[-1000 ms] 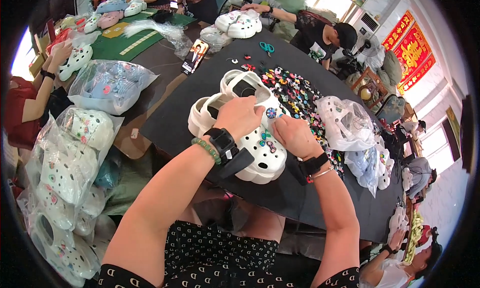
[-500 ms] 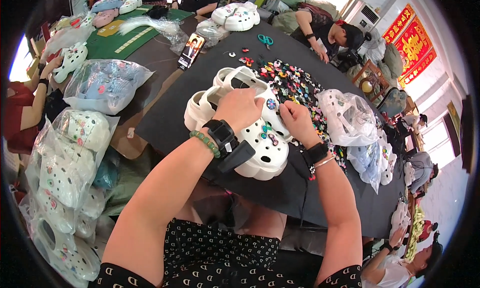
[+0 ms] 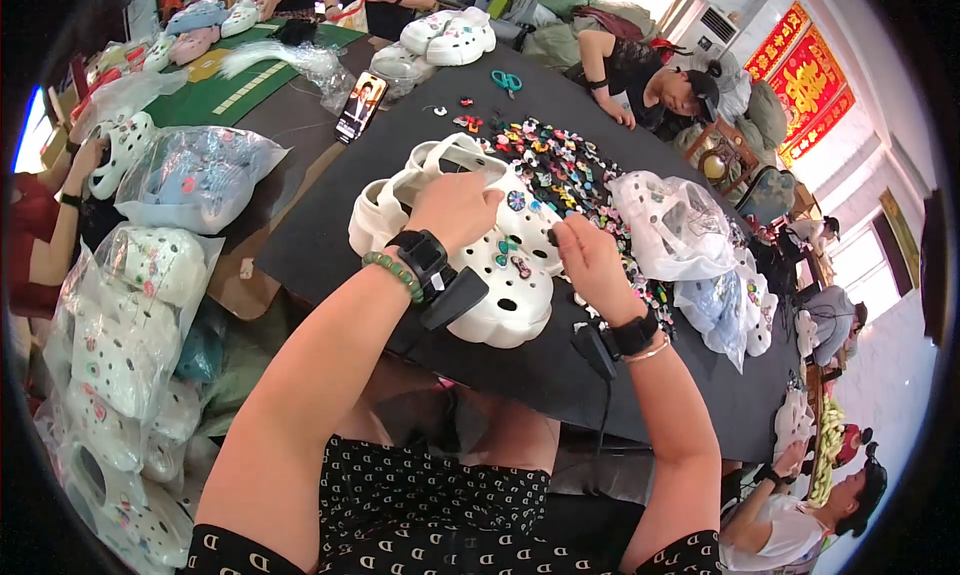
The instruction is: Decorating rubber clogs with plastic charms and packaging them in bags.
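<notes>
**Charm going onto a white clog**

Left hand [image 3: 455,207] clamped over the back of the white clog [image 3: 500,275], grip closed on it, pinning it at centre frame. Right hand [image 3: 590,260] at the clog's right edge, fingertips pinched together, apparently on a small charm; too small to tell for certain. Judged mid-way: several charms already seated in the holes, others bare. Next calls for lining a peg over a hole and pressing straight down.

Beyond, a heap of loose charms [image 3: 570,170] on the black surface [image 3: 330,245], bagged clogs [image 3: 130,325] at left, other people seated around.
</notes>
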`<state>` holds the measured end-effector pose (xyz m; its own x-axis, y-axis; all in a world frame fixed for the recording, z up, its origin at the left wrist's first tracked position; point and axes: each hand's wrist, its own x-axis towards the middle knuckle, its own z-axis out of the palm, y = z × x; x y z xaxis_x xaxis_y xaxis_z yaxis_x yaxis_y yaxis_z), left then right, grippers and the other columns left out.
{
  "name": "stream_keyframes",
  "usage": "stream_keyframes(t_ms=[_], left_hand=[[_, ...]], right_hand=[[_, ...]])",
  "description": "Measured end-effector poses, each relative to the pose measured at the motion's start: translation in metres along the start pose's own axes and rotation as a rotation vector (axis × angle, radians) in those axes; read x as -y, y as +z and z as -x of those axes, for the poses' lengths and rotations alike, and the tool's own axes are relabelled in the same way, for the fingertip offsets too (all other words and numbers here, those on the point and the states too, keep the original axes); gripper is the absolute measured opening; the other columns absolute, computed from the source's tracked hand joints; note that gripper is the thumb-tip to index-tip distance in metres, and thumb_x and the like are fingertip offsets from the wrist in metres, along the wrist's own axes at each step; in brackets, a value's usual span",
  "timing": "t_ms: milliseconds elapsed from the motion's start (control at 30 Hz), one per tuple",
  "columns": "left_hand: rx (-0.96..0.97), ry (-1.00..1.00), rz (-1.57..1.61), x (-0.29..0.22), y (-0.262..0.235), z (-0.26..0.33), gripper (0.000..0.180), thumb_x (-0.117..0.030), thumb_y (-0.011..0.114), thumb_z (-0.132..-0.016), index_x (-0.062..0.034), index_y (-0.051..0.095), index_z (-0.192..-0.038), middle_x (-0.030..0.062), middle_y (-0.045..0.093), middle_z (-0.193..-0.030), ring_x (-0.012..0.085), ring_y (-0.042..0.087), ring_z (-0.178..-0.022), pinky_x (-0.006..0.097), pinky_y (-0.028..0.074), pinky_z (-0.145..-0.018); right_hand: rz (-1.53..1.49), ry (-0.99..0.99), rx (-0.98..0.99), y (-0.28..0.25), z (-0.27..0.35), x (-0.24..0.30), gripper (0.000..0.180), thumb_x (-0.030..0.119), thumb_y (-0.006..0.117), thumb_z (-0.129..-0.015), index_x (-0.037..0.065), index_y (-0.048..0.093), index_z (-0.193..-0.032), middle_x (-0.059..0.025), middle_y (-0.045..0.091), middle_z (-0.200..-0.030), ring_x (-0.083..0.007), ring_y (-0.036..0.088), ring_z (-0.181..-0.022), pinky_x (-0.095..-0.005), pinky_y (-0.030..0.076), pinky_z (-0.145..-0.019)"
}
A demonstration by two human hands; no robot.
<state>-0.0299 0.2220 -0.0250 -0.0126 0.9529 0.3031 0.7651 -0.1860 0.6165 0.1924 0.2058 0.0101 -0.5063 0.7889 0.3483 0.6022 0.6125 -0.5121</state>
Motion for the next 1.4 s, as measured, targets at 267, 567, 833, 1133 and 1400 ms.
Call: stream_keyframes(t_ms=[267,567,833,1133,1400], left_hand=[[-0.012,-0.015,-0.014,-0.005,-0.001,0.003,0.042,-0.037,0.056,-0.093,0.0035,0.065,-0.088,0.0236,0.067,-0.085,0.0394,0.065,-0.085,0.048,0.051,-0.08],[0.012,-0.051,0.029,-0.009,-0.001,0.006,0.043,-0.039,0.057,-0.092,0.0037,0.066,-0.09,0.024,0.067,-0.087,0.0397,0.065,-0.087,0.047,0.051,-0.08],[-0.066,0.04,0.064,-0.002,-0.002,0.009,0.039,-0.036,0.058,-0.093,0.0014,0.062,-0.081,0.021,0.065,-0.075,0.0396,0.064,-0.076,0.047,0.049,-0.07],[-0.138,0.072,0.12,-0.001,-0.004,0.034,0.037,-0.033,0.061,-0.093,0.0001,0.053,-0.08,0.0189,0.058,-0.064,0.0373,0.06,-0.062,0.044,0.044,-0.057],[-0.155,0.137,0.116,-0.003,-0.008,0.042,0.034,-0.031,0.063,-0.092,0.0001,0.055,-0.082,0.0188,0.057,-0.063,0.0364,0.058,-0.059,0.043,0.042,-0.055]], right_hand=[[0.081,0.139,-0.179,-0.021,0.035,-0.057,0.011,0.011,0.058,-0.093,0.002,0.054,-0.091,-0.0166,0.056,-0.07,-0.028,0.058,-0.057,-0.0376,0.044,-0.055],[0.026,0.279,-0.185,-0.039,0.089,-0.086,0.02,0.004,0.062,-0.088,0.002,0.059,-0.108,-0.0152,0.06,-0.104,-0.0242,0.062,-0.08,-0.0352,0.052,-0.067],[0.371,0.137,-0.265,-0.003,0.13,-0.031,0.044,0.005,0.069,-0.081,0.004,0.054,-0.122,-0.0242,0.038,-0.141,-0.0435,0.039,-0.129,-0.0499,0.032,-0.108],[0.255,0.152,-0.364,0.042,0.149,-0.016,0.033,0.007,0.071,-0.083,0.006,0.058,-0.113,-0.0218,0.044,-0.135,-0.0412,0.042,-0.124,-0.0495,0.036,-0.104],[0.233,0.169,-0.428,0.052,0.145,-0.01,0.026,0.007,0.07,-0.084,0.002,0.06,-0.107,-0.0218,0.049,-0.128,-0.0405,0.046,-0.12,-0.0487,0.038,-0.102]])
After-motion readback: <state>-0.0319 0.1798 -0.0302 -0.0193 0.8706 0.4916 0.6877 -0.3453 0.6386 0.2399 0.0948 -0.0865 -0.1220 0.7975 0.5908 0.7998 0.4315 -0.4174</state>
